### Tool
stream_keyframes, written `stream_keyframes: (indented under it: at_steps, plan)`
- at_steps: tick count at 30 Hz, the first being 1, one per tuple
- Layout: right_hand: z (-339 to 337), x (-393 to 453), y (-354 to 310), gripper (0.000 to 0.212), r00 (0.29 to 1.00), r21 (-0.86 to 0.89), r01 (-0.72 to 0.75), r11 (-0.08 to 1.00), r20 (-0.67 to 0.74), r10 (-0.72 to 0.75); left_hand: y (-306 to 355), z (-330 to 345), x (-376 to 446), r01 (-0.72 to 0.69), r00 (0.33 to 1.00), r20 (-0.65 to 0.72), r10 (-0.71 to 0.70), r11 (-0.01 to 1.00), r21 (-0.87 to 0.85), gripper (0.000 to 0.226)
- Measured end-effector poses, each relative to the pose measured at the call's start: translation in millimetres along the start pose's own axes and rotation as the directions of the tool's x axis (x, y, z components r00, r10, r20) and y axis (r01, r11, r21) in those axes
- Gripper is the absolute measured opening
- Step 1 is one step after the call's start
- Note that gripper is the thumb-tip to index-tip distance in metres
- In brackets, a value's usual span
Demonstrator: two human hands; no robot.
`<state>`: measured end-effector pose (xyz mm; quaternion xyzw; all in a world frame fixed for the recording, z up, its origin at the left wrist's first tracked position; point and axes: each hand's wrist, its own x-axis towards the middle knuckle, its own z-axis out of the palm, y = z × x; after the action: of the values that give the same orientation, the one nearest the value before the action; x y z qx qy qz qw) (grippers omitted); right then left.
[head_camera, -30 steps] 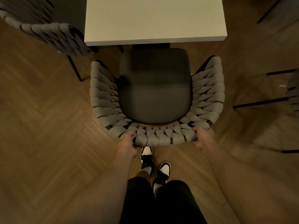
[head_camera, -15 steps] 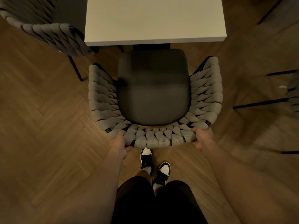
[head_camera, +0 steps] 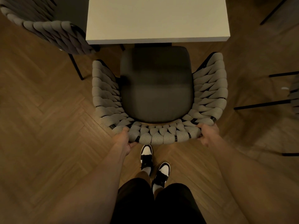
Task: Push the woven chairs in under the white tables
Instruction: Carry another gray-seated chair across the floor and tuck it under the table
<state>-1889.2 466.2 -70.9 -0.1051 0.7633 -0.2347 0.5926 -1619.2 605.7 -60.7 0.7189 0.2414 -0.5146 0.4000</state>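
2 black-and-white shoes [head_camera: 155,165] stand on the herringbone wood floor [head_camera: 48,126] just below you, your dark trousers [head_camera: 155,202] filling the bottom of the view. Ahead of them, your left hand [head_camera: 123,140] grips the back rim of the woven chair [head_camera: 159,136] at its left corner, thumb lying on top of the weave and fingers curled underneath. Your right hand [head_camera: 207,135] grips the same rim at the right corner, thumb on top and fingers wrapped below. The chair faces away from you, its grey woven back and arms curving around a dark seat cushion [head_camera: 156,84]. The front edge of that cushion sits just at the near edge of the white table [head_camera: 157,18], so most of the seat lies out in the open. To the upper left, a 2nd woven chair [head_camera: 47,26] stands beside the table's left corner. On the right, thin black legs [head_camera: 262,104] and part of another chair show at the edge.
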Motion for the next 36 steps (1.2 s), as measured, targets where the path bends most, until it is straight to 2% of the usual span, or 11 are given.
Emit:
stream_keyframes:
  at_steps: [6, 12, 23, 26, 28, 30, 31, 32, 34, 35, 36]
  plan:
    - [-5.0, 1.5, -0.9, 0.056, 0.999, -0.058, 0.003, 0.998, 0.041, -0.001, 1.4, 1.4, 0.2, -0.012, 1.000, -0.009, 0.012, 1.000, -0.007, 0.022]
    - [-9.1, 2.2, -1.3, 0.051, 0.993, -0.093, 0.021, 0.995, 0.115, -0.010, 3.1, -2.5, 1.1, -0.022, 1.000, 0.000, 0.022, 1.000, 0.001, 0.046]
    - [-9.4, 13.6, 0.9, 0.055, 0.992, -0.101, 0.010, 0.995, 0.130, 0.004, 7.4, -4.6, -4.6, -0.013, 0.997, 0.069, 0.017, 0.998, -0.054, 0.040]
    - [-11.4, 10.3, 1.1, 0.054, 0.993, -0.131, 0.027, 0.991, 0.120, -0.011, 9.9, -9.8, -9.8, -0.011, 0.994, 0.107, 0.010, 1.000, 0.005, 0.047]
    - [-14.8, 6.4, 1.0, 0.053, 0.993, -0.177, 0.039, 0.983, 0.115, -0.018, 10.9, -14.7, -14.7, -0.035, 0.994, 0.104, 0.020, 0.989, 0.142, 0.050]
    - [-19.3, 1.7, 1.4, 0.057, 0.994, -0.257, 0.056, 0.965, 0.107, -0.029, 11.0, -19.3, -20.9, -0.082, 0.996, 0.074, 0.055, 0.901, 0.426, 0.051]
    - [-21.7, -1.1, 1.8, 0.059, 0.994, -0.306, 0.069, 0.949, 0.097, -0.041, 10.5, -21.9, -23.5, -0.107, 0.994, 0.058, 0.091, 0.808, 0.579, 0.056]
    - [-24.1, -5.6, 1.7, 0.061, 0.995, -0.358, 0.082, 0.930, 0.089, -0.053, 10.0, -23.9, -26.5, -0.143, 0.987, 0.048, 0.156, 0.678, 0.721, 0.064]
    - [-29.8, -15.9, 1.4, 0.061, 0.992, -0.474, 0.116, 0.873, 0.091, -0.083, 8.7, -26.9, -29.3, -0.237, 0.924, 0.117, 0.363, 0.307, 0.922, 0.068]
    - [-33.3, -22.2, 0.4, 0.064, 0.990, -0.535, 0.141, 0.833, 0.101, -0.103, 7.7, -26.1, -30.6, -0.275, 0.876, 0.198, 0.440, 0.118, 0.954, 0.062]
    - [-37.3, -28.4, -0.6, 0.068, 0.986, -0.591, 0.168, 0.789, 0.114, -0.124, 7.2, -22.9, -34.2, -0.318, 0.829, 0.292, 0.477, -0.027, 0.948, 0.053]
